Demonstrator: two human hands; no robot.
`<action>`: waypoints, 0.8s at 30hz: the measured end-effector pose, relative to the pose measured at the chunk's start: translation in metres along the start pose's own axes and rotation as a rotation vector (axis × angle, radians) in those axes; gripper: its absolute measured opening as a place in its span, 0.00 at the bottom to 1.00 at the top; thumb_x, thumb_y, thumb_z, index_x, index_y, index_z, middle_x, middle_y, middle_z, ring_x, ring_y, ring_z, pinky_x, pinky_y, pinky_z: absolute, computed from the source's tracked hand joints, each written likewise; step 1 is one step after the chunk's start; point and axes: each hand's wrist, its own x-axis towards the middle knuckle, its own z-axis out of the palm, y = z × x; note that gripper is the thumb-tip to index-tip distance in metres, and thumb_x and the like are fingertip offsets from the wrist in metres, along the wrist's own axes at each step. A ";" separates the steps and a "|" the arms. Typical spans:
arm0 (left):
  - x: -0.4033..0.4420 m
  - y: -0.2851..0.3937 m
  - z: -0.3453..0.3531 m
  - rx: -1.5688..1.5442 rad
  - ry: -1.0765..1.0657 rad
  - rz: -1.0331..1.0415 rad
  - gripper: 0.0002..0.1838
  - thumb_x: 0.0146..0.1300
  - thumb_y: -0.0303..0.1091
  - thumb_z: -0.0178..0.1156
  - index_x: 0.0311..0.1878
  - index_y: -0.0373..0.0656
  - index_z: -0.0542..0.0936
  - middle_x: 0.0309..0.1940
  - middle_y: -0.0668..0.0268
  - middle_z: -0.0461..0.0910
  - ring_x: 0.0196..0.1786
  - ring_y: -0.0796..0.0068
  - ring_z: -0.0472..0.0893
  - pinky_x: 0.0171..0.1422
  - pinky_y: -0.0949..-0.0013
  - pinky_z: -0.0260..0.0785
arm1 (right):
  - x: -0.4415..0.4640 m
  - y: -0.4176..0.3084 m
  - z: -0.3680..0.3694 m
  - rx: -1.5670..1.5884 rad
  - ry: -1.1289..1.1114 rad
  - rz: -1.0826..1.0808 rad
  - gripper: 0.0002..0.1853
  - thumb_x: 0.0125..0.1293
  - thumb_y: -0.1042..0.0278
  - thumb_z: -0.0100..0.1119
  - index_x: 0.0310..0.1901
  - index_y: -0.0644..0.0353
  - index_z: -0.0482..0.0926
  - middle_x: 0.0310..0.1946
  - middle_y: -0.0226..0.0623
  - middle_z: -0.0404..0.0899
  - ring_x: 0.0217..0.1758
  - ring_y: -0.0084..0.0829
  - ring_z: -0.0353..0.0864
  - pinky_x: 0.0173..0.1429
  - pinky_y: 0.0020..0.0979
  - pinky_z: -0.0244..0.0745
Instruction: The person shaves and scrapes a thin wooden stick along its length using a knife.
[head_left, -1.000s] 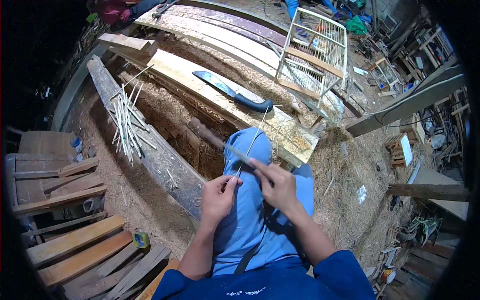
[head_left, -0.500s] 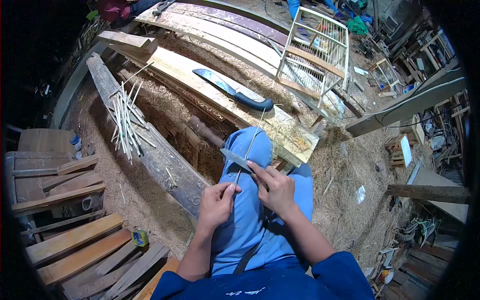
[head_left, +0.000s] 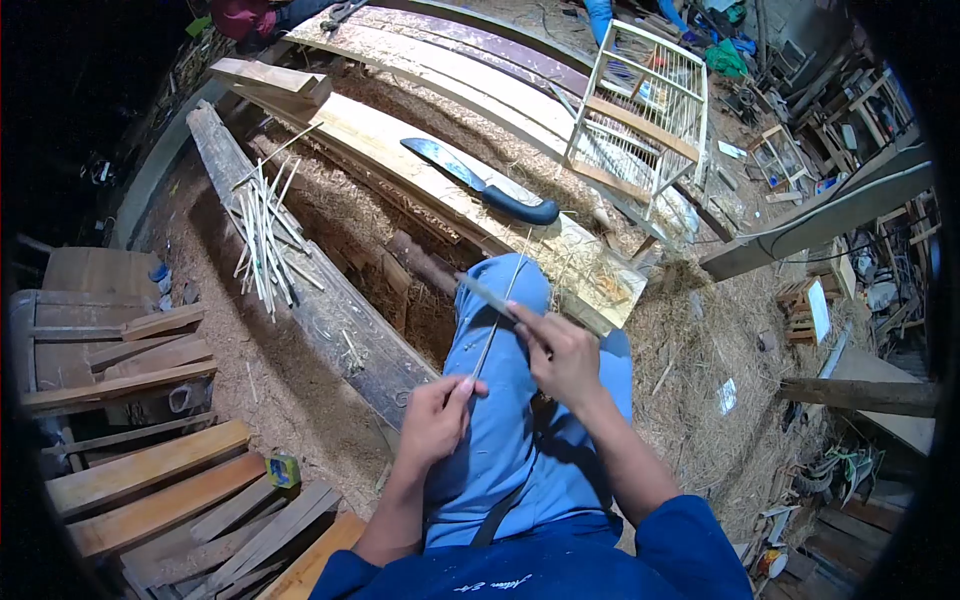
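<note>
My left hand (head_left: pixel 437 415) pinches the near end of a thin stick (head_left: pixel 497 328) that slants up across my blue-trousered leg. In my right hand (head_left: pixel 558 355) is a knife, its blade (head_left: pixel 486 297) lying across the stick near the knee. The fingers of that hand wrap the handle, which is mostly hidden. A larger knife (head_left: pixel 480 182) with a black handle rests on the pale wooden plank beyond my knee. To the left, a bundle of thin sticks (head_left: pixel 265 240) lies on a weathered board (head_left: pixel 335 305).
A slatted wooden cage (head_left: pixel 640 110) stands at the upper right. Boards (head_left: pixel 150 470) are stacked at the lower left beside a yellow-and-blue box (head_left: pixel 283 470). Shavings cover the ground (head_left: pixel 690 400). Part of another person (head_left: pixel 240 18) shows at the top left.
My right hand and the knife have moved up along the stick relative to my left hand. My left hand keeps its pinch. The whole view has shifted slightly.
</note>
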 end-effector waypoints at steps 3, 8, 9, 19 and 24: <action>0.036 0.008 0.012 0.075 0.033 0.111 0.16 0.80 0.35 0.52 0.42 0.36 0.85 0.13 0.76 0.69 0.14 0.88 0.65 0.19 0.77 0.54 | -0.008 -0.007 0.001 0.038 -0.015 -0.056 0.22 0.68 0.64 0.64 0.63 0.37 0.82 0.25 0.36 0.76 0.24 0.42 0.81 0.28 0.44 0.74; 0.057 0.002 0.021 0.089 0.009 0.148 0.16 0.81 0.35 0.51 0.42 0.36 0.84 0.14 0.78 0.68 0.15 0.89 0.64 0.19 0.77 0.54 | -0.011 -0.008 -0.006 -0.045 -0.047 -0.056 0.21 0.68 0.63 0.65 0.62 0.36 0.83 0.23 0.34 0.74 0.22 0.40 0.80 0.26 0.43 0.73; 0.055 0.002 0.022 0.092 0.002 0.147 0.16 0.81 0.35 0.51 0.42 0.36 0.84 0.14 0.78 0.68 0.15 0.89 0.64 0.19 0.77 0.54 | -0.013 -0.007 -0.006 -0.046 -0.044 -0.048 0.21 0.68 0.63 0.65 0.62 0.36 0.83 0.23 0.34 0.74 0.22 0.40 0.80 0.26 0.43 0.73; 0.004 -0.007 0.004 0.099 0.040 0.054 0.16 0.78 0.34 0.54 0.38 0.36 0.85 0.14 0.77 0.69 0.17 0.90 0.66 0.22 0.76 0.55 | -0.007 -0.004 -0.005 -0.105 0.018 -0.028 0.20 0.67 0.62 0.67 0.60 0.36 0.84 0.23 0.33 0.75 0.22 0.39 0.79 0.26 0.41 0.72; -0.026 -0.014 -0.006 0.082 0.048 -0.002 0.16 0.79 0.34 0.53 0.38 0.35 0.85 0.13 0.78 0.69 0.17 0.91 0.65 0.21 0.77 0.53 | -0.005 -0.007 -0.001 -0.107 0.027 -0.042 0.20 0.67 0.62 0.67 0.60 0.36 0.84 0.23 0.32 0.75 0.21 0.38 0.79 0.26 0.40 0.72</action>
